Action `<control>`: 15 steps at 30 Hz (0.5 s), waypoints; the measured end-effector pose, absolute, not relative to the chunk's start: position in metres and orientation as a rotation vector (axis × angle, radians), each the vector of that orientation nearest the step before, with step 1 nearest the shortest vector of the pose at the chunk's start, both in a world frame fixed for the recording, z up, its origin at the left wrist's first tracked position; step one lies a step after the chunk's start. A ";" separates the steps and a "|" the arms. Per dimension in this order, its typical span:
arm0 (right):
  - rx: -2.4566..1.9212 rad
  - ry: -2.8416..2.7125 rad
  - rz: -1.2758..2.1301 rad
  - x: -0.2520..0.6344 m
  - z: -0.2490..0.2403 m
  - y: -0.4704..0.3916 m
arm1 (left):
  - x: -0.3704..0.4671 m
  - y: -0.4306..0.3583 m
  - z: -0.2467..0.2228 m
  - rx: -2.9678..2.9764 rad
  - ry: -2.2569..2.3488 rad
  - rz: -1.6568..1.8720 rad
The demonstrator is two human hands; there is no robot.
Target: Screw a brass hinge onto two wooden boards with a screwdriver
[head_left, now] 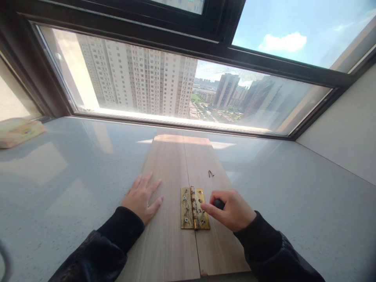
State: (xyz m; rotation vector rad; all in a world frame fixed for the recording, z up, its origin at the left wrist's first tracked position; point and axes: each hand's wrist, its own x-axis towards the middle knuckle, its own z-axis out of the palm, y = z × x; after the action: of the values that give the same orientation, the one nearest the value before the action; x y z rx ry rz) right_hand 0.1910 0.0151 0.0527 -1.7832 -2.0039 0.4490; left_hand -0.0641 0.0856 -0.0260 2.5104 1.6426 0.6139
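Observation:
Two pale wooden boards (164, 243) lie side by side with a narrow seam between them. A worn brass hinge (187, 209) rests across the seam, with screws in some of its holes. My left hand (143, 197) lies on the left board with its fingers spread, holding nothing. Just right of the hinge, my right hand (230, 209) is closed around a black handle (219, 203); the rest of that tool is hard to make out. Two loose screws (210, 174) lie on the right board above the hinge.
The boards sit on a white speckled countertop (73, 196) below a dark-framed window (176, 127). A yellowish box-shaped item (20, 133) is at the far left. A grey curved object (6, 258) shows at the lower left edge. A white wall (346, 129) stands at the right.

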 end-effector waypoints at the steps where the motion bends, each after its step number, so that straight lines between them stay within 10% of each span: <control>1: -1.852 -2.057 0.420 0.190 0.051 0.015 | -0.064 0.085 -0.026 2.512 1.644 0.616; 15: -2.059 -2.089 0.160 0.184 0.048 0.013 | -0.064 0.086 -0.027 2.512 1.645 0.612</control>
State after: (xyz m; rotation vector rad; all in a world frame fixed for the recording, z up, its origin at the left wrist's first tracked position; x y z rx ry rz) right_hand 0.1841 0.0133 0.0480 -2.0594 -2.0886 0.1601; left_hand -0.0643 0.0859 -0.0266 2.5118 1.6452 0.6115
